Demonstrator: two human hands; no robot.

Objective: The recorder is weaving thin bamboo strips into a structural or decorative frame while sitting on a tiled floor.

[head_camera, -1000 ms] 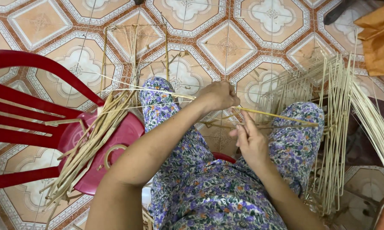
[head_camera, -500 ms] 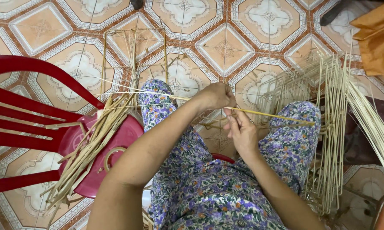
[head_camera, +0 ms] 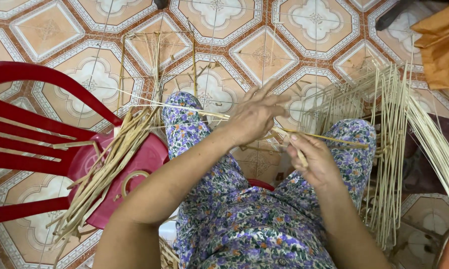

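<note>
My left hand (head_camera: 257, 115) hovers between my knees with its fingers spread, resting against a long thin cane strip (head_camera: 184, 108) that runs from left to right across my lap. My right hand (head_camera: 315, 160) is closed on the right part of the same yellowish strip (head_camera: 334, 139) and on a short stick beside it. Both hands sit above my flower-patterned trousers (head_camera: 249, 219). A half-woven frame of pale cane stakes (head_camera: 389, 149) stands just right of my right knee.
A red plastic chair (head_camera: 30, 144) stands at the left with a bundle of flat dry cane strips (head_camera: 105, 169) lying across its seat. More thin sticks form a loose frame on the patterned tile floor (head_camera: 155, 55) ahead. An orange cloth (head_camera: 443, 45) is at top right.
My left hand has opened its fingers and lifted slightly off the strip. My right hand has shifted up toward the left hand along the strip.
</note>
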